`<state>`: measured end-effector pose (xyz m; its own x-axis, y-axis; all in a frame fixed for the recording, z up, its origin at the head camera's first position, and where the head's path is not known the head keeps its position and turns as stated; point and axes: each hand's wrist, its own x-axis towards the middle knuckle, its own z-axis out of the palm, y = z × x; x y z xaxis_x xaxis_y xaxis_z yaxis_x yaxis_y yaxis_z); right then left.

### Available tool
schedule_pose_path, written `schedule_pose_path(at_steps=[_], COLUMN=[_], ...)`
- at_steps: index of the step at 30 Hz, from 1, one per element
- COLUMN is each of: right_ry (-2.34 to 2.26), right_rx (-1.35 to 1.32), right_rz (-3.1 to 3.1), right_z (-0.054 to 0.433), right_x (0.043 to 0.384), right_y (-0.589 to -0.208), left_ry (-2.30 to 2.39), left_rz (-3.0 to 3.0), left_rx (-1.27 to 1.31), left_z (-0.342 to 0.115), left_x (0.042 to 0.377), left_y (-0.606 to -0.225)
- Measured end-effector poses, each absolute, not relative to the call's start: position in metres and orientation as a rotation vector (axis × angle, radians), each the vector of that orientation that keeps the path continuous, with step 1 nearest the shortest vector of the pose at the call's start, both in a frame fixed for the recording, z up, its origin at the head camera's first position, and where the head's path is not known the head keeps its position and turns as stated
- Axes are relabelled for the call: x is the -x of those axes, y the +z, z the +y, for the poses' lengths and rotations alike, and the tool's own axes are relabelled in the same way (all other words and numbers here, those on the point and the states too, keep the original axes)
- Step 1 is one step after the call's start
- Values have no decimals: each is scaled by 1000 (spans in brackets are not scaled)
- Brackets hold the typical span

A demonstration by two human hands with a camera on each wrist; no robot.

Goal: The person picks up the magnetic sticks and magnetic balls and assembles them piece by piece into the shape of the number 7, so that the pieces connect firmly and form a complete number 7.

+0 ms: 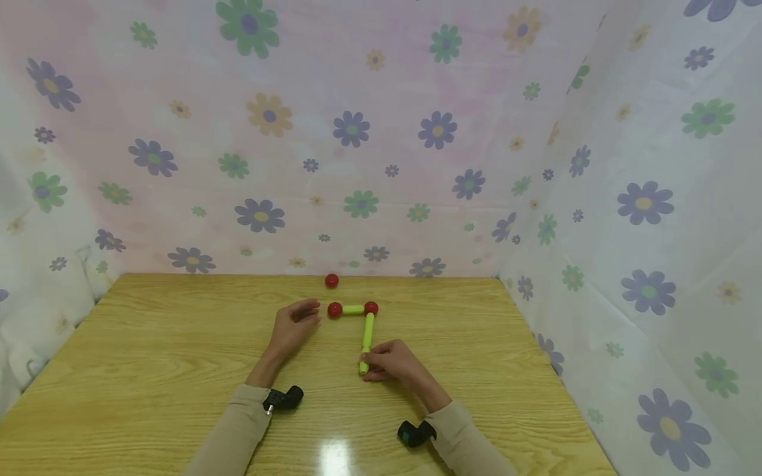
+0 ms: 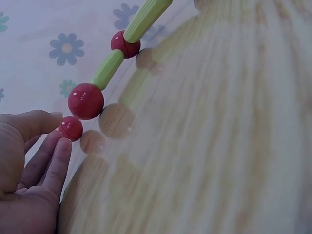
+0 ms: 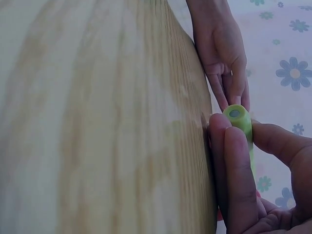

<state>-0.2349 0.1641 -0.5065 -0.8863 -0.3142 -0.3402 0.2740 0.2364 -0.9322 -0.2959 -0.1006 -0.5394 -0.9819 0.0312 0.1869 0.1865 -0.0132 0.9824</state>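
My right hand [image 1: 393, 360] pinches the near end of a yellow-green magnetic building stick [image 1: 368, 330] between thumb and fingers. A round grey tip [image 3: 235, 113] shows at this end. The stick's far end meets a red ball [image 1: 371, 309]. From that ball a shorter yellow-green stick [image 1: 353, 309] runs left to a second red ball [image 1: 335, 309], forming a corner shape. My left hand [image 1: 296, 324] is just left of the second ball, its fingers loosely bent and holding nothing. A loose red ball [image 1: 331, 281] lies farther back; in the left wrist view it appears beyond the fingertips [image 2: 62, 144].
The wooden table [image 1: 149, 350] reaches back to a flowered curtain [image 1: 381, 218], with another flowered curtain [image 1: 645, 291] on the right side. Black wrist cameras are strapped to the left wrist [image 1: 284, 398] and right wrist [image 1: 417, 433].
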Motion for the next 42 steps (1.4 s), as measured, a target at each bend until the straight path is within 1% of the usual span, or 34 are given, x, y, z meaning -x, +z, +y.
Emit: schedule_pose_path(at_steps=[11,15,23,32,42], right_ry=[-1700,-1685,-1689,-1683,-1692], right_rx=[59,88,87,91,79], right_rz=[2036,2016,1957,1953,1950], right_z=[175,179,183,183,182], right_x=[241,243,249,249,249], right_y=[-507,-508,-513,-513,-513], left_ry=[-2089,-2092,-2054,-1998,-1944], left_rz=[-2257,-2236,-2192,-2277,-2288], left_rx=[181,144,192,173,90], left_z=[-106,-109,-110,-96,-75], left_x=[301,308,328,347,370], left_y=[-536,-534,-529,-519,-512])
